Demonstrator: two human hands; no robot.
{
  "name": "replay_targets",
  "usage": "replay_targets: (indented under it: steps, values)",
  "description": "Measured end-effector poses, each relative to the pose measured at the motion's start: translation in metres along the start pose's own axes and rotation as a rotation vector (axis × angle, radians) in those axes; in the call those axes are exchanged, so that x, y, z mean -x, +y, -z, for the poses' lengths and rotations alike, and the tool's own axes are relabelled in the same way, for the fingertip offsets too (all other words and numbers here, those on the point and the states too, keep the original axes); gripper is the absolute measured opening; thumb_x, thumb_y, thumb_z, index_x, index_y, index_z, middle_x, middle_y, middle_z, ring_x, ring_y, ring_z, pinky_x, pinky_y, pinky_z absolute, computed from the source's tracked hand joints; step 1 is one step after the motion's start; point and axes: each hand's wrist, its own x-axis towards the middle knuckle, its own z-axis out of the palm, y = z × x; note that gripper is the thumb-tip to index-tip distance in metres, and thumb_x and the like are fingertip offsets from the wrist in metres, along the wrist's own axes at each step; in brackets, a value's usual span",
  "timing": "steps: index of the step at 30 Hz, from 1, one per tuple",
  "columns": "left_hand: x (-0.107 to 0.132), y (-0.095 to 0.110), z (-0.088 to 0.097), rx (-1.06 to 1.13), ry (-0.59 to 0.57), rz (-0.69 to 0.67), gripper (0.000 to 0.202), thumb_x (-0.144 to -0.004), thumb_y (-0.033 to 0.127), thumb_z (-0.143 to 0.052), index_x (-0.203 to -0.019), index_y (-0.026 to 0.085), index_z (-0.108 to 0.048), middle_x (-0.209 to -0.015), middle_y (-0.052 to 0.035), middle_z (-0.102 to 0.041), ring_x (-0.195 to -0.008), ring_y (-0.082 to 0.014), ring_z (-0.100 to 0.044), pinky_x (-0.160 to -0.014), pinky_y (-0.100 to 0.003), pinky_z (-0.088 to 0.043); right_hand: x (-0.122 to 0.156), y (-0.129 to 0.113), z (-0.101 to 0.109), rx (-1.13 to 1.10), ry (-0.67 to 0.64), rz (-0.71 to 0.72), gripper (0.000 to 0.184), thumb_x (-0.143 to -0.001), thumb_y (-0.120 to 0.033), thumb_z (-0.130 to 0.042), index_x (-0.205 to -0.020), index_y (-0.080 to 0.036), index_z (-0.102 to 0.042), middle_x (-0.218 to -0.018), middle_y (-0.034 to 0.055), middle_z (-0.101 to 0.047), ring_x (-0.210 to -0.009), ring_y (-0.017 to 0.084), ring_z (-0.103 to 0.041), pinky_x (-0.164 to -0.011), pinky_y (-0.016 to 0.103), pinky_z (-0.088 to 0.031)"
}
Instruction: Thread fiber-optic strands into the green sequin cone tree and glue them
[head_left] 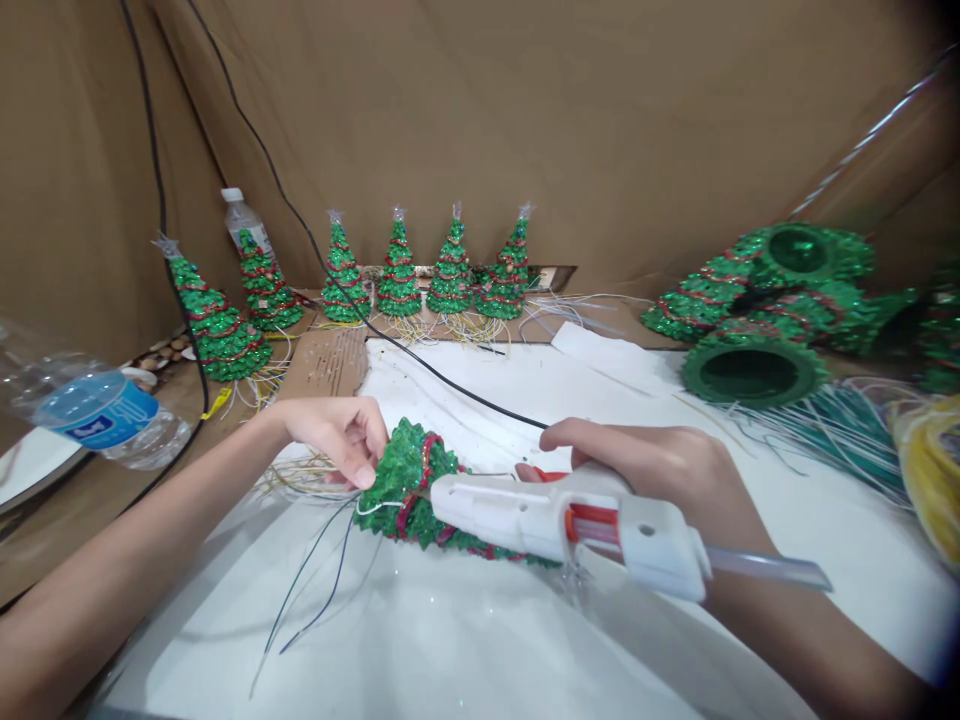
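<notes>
A small green Christmas tree (409, 460) with red garland lies on its side on the white work surface (420, 640). My left hand (341, 440) is closed at its base, thumb and fingers gripping the edge. Thin wires (330, 560) trail from that base toward the lower left. My right hand (637, 460) is wrapped round a white hot glue gun (517, 510) with orange parts. Its nozzle points left and overlaps the tree's side; whether it touches cannot be made out. A clear glue stick (772, 567) juts from the gun's back end.
Several finished-looking trees (399, 270) stand along the back with wires beneath them. More trees (754, 370) lie piled at the right beside bundled wires (832, 435). A water bottle (112, 410) lies at the left. A black cord (435, 370) crosses the surface to the gun.
</notes>
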Motion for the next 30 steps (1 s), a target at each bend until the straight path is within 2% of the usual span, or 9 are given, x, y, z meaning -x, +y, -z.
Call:
replay_targets:
  steps: [7,10,15,19,21,24,30]
  values:
    - [0.0,0.0,0.0,-0.011,0.013,0.012,0.034,-0.065,0.044,-0.078,-0.068,0.012,-0.07,-0.052,-0.003,-0.062,-0.041,-0.0088,-0.051,-0.041,-0.017,-0.044,0.002,0.005,-0.004,-0.03,0.009,0.022,0.027,-0.085,-0.041,-0.042,-0.076,-0.022,-0.06,-0.052,-0.003,-0.056,-0.04,0.011,-0.044,-0.046,0.026,-0.024]
    - [0.001,-0.002,0.001,-0.025,0.031,0.003,0.034,-0.063,0.044,-0.079,-0.068,0.012,-0.069,-0.055,-0.0039,-0.064,-0.045,-0.0102,-0.054,-0.043,-0.018,-0.046,0.002,0.008,-0.006,-0.035,0.015,0.034,0.025,-0.083,-0.043,-0.045,-0.075,-0.023,-0.059,-0.05,-0.0034,-0.056,-0.039,0.011,-0.043,-0.045,0.026,-0.023]
    - [0.002,-0.003,0.001,0.104,0.024,0.002,0.021,-0.061,0.027,-0.08,-0.07,0.012,-0.07,-0.055,-0.0029,-0.066,-0.044,-0.0092,-0.054,-0.042,-0.016,-0.045,0.002,0.011,-0.006,-0.031,0.007,0.024,0.021,-0.079,-0.041,-0.049,-0.076,-0.023,-0.059,-0.051,-0.0033,-0.057,-0.039,0.011,-0.043,-0.045,0.026,-0.024]
    - [0.0,-0.002,0.0,0.139,0.009,0.006,0.008,-0.065,0.014,-0.075,-0.071,0.012,-0.071,-0.056,-0.003,-0.067,-0.046,-0.0092,-0.057,-0.045,-0.015,-0.047,0.001,0.013,-0.007,-0.055,0.015,0.002,0.02,-0.078,-0.04,-0.049,-0.077,-0.023,-0.06,-0.052,-0.0027,-0.058,-0.04,0.011,-0.046,-0.046,0.026,-0.026]
    - [-0.001,-0.002,-0.001,0.115,0.006,-0.007,0.005,-0.069,0.015,-0.073,-0.071,0.012,-0.071,-0.056,-0.0044,-0.068,-0.046,-0.009,-0.057,-0.045,-0.014,-0.047,0.001,0.013,-0.008,-0.059,0.016,0.001,0.021,-0.076,-0.041,-0.05,-0.077,-0.023,-0.06,-0.052,-0.0027,-0.059,-0.04,0.011,-0.046,-0.046,0.025,-0.027]
    - [-0.002,-0.003,-0.002,0.084,0.017,-0.016,0.01,-0.072,0.021,-0.074,-0.072,0.011,-0.072,-0.057,-0.0067,-0.068,-0.044,-0.0087,-0.056,-0.043,-0.014,-0.045,0.001,0.014,-0.01,-0.093,0.024,0.001,0.022,-0.073,-0.04,-0.05,-0.076,-0.022,-0.061,-0.053,-0.0023,-0.06,-0.039,0.011,-0.046,-0.045,0.025,-0.027]
    - [-0.004,-0.005,-0.004,0.082,0.06,0.01,0.016,-0.069,0.026,-0.078,-0.072,0.01,-0.073,-0.054,-0.0056,-0.066,-0.04,-0.0075,-0.052,-0.039,-0.013,-0.043,-0.001,0.016,-0.011,-0.13,0.005,-0.033,0.021,-0.062,-0.029,-0.047,-0.076,-0.022,-0.062,-0.054,-0.0022,-0.061,-0.043,0.012,-0.051,-0.047,0.023,-0.031]
